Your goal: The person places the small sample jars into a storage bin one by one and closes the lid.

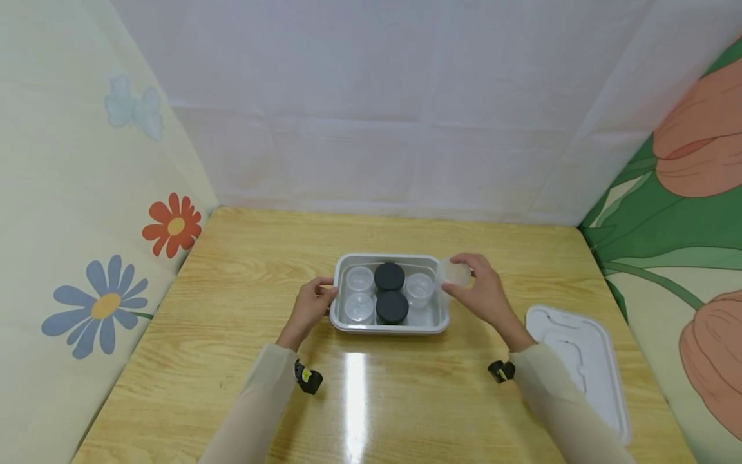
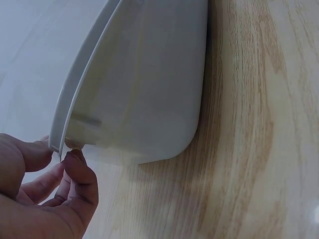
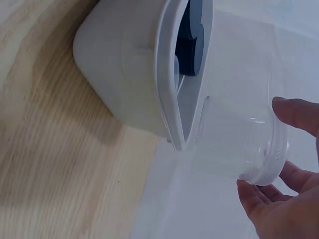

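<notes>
Reads bright and even in head view. Blows out in one narrow glare streak (image 1: 356, 406) on the tabletop (image 1: 261, 251), nearer the wearer than the white tub (image 1: 388, 329). Runs dimmer and bluer in both wrist views — looks soft, short on fine detail. Shows soft shadow along tub's right side in left wrist view, down its left side in right wrist view. Washes out at the clear jar (image 3: 232, 137) beside tub — nearly melts into pale background, except small highlights.

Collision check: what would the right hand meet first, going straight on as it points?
Probably the tub's rim, met by the jar in the right hand; depth unclear, might pass above.
</notes>
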Demonstrator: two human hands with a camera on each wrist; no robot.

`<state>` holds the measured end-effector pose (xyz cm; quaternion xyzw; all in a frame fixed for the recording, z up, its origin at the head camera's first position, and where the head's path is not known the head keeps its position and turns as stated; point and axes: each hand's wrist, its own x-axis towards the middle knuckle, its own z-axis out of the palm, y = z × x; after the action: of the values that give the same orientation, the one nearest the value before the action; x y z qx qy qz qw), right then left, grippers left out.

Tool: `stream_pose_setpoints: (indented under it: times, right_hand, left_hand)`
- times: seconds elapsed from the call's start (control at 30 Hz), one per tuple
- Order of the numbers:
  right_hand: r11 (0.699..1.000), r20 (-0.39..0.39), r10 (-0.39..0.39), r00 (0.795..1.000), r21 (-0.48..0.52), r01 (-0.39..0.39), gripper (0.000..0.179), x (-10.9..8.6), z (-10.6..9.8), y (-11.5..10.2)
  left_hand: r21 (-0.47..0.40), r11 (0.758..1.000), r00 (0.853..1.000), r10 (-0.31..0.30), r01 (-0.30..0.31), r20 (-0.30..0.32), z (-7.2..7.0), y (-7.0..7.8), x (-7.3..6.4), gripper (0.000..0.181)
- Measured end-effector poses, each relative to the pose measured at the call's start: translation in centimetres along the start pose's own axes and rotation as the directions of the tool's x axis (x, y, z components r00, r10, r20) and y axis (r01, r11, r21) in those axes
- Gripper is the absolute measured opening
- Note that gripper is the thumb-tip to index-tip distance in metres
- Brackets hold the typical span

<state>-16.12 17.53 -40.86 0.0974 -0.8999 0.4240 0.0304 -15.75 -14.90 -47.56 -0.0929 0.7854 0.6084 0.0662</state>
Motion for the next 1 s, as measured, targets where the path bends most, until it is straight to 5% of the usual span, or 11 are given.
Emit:
stream_pose_setpoints:
  times: [0.4, 1.0]
  right_hand:
    - [0.996, 0.051, -0.078, 0.996, 0.052, 0.075, 0.044, -0.9, 1.7, -1.0]
    - [0.997, 0.164, -0.041, 0.986, 0.065, 0.03, 0.056, -1.6, 3.8, -0.8]
  left_hand:
    - [0.01, 1.0, 1.0, 0.0, 0.0, 0.001, 0.0, -0.1, 0.0, 0.027]
    - [0.035, 0.999, 1.0, -0.01, 0.01, 0.002, 0.0, 0.0, 0.1, 0.029]
